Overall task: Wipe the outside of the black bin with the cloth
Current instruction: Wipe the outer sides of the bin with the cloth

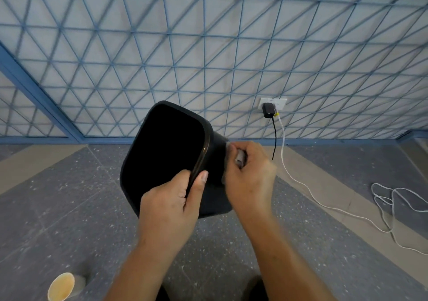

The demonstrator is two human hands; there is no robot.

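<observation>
Two hands hold a tilted black bin (pixel 169 152) above the floor (pixel 69 196).
Left hand (pixel 171 208) grips its rim; right hand (pixel 250 175) presses a bunched cloth (pixel 239 158) (mostly hidden) against its outer side.

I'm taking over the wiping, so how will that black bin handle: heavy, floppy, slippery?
Probably light: the left hand holds the bin tilted by its rim. Likely stiff: the rim shows no bending under that grip. Perhaps slippery: the rim looks glossy, so it may twist as the right hand presses the cloth on its side.
</observation>
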